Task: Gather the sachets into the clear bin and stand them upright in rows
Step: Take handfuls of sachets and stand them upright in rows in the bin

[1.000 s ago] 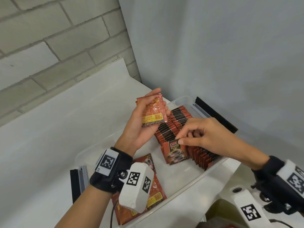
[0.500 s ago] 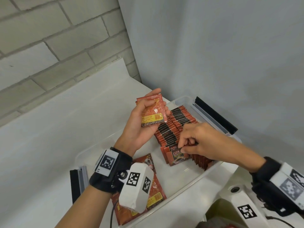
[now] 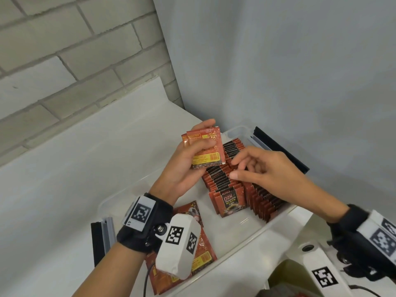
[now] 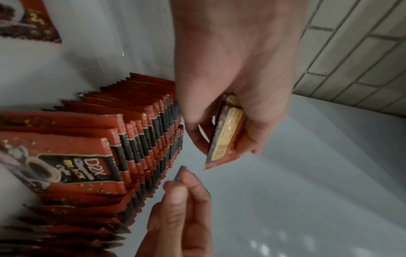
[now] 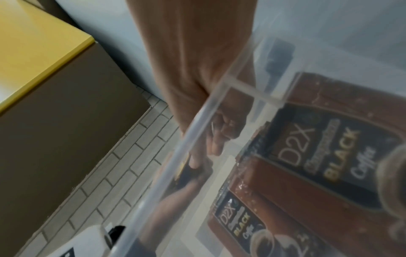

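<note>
Head view: we're mid-filing. Our left hand grips a small stack of sachets above the bin; our right hand, fingers loose & empty, hovers over the rows. Loose sachets lie flat in the bin's near end. Next, probably: take one off the stack, slot it upright w/o tipping neighbours.

Left wrist view: front sachet reads "D2X BLACK"; stack shows a yellow panel, text too small.

Right wrist view: thru the bin wall, "D2X BLACK Coffee" twice.
</note>
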Demonstrator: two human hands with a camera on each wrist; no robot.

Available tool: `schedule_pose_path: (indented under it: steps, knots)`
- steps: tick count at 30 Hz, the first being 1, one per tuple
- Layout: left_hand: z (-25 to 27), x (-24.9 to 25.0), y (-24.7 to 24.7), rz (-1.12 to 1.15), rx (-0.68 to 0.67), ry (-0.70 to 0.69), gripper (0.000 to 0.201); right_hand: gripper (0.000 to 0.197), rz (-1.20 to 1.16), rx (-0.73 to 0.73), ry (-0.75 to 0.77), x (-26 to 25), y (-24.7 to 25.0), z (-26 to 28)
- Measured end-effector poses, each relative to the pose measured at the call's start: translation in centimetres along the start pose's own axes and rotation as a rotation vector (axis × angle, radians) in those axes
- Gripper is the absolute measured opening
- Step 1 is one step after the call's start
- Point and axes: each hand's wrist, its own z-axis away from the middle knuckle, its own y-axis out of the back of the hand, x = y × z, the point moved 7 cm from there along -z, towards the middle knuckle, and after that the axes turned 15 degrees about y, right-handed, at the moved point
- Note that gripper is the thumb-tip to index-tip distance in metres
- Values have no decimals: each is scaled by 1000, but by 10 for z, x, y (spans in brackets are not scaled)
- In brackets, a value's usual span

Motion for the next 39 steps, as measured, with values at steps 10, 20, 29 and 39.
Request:
schedule_pose_path:
  steps: [10, 20, 29, 39]
  knots:
    - [1, -9, -10, -50, -46, 68, 37, 12, -190, 84, -10, 7, 5, 1]
    - [-1, -20, -10, -35, -42, 279, 50, 13, -307, 332, 110, -7, 23, 2]
    - [-1, -24, -12, -127, -56, 296, 34, 13, -208, 279, 94, -7, 22, 4]
    - [1, -3, -7, 33, 43, 38, 37, 31, -335, 168, -29, -7, 11, 2]
